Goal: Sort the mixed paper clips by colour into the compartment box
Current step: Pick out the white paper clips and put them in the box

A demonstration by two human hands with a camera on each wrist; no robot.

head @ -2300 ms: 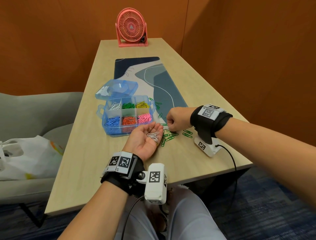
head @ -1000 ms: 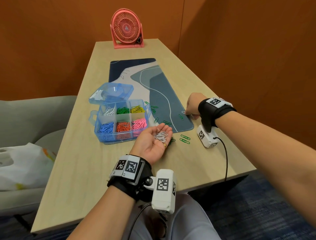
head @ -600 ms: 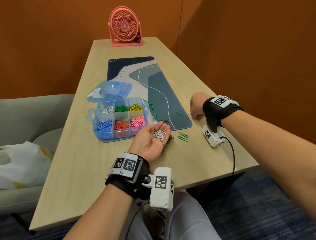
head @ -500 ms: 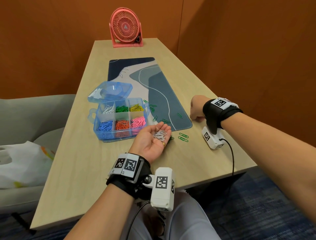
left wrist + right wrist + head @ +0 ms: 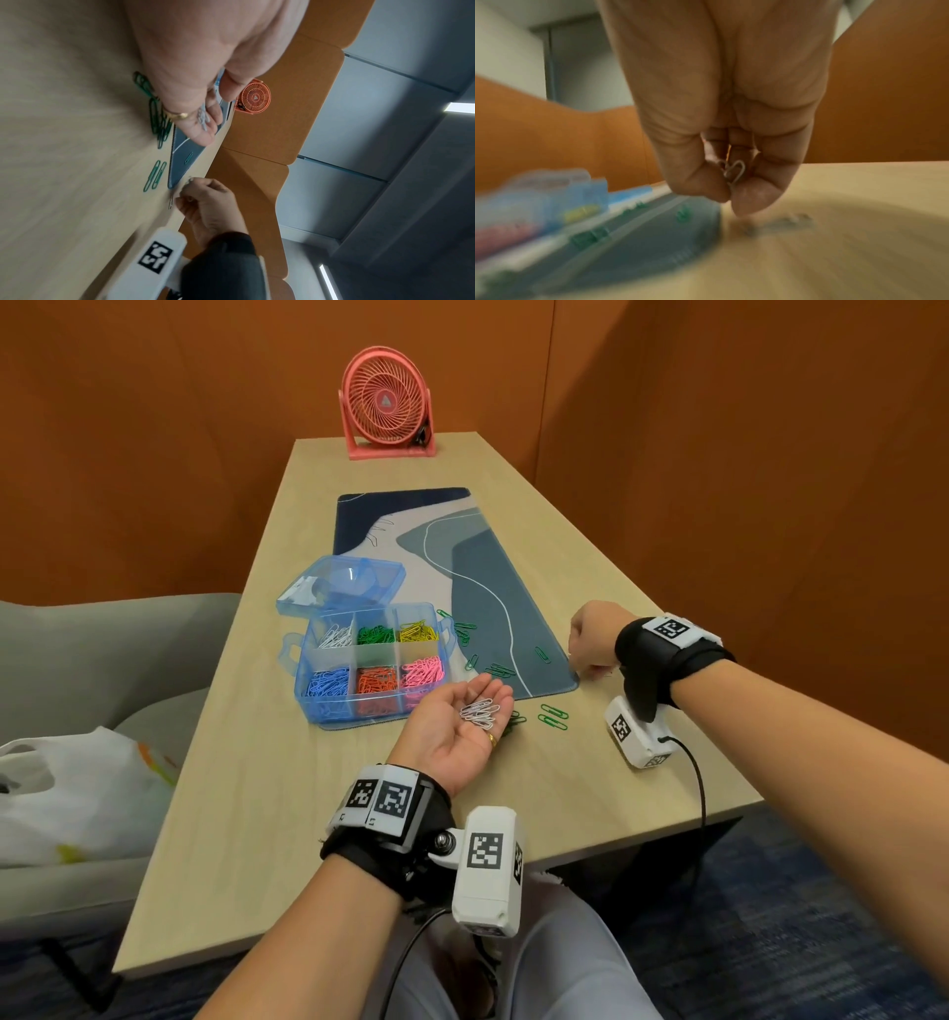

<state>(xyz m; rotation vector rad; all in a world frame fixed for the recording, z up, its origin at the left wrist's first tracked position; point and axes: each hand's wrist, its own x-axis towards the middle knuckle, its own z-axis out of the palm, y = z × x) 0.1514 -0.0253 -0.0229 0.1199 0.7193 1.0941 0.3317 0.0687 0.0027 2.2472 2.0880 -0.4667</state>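
Orange panelled walls (image 5: 154, 454), grey sofa (image 5: 102, 660), dark blue carpet (image 5: 821, 942), ceiling strip lights (image 5: 460, 107).

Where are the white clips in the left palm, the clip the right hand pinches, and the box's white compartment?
white clips (image 5: 480, 712): head view, middle of the pile on the palm.
pinched clip (image 5: 734, 172): right wrist view, wire loop above the fingertips.
white compartment (image 5: 335, 636): head view, clips inside the far left cell.

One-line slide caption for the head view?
Left hand cups white paper clips beside the compartment box; right hand pinches more at the desk mat's corner.
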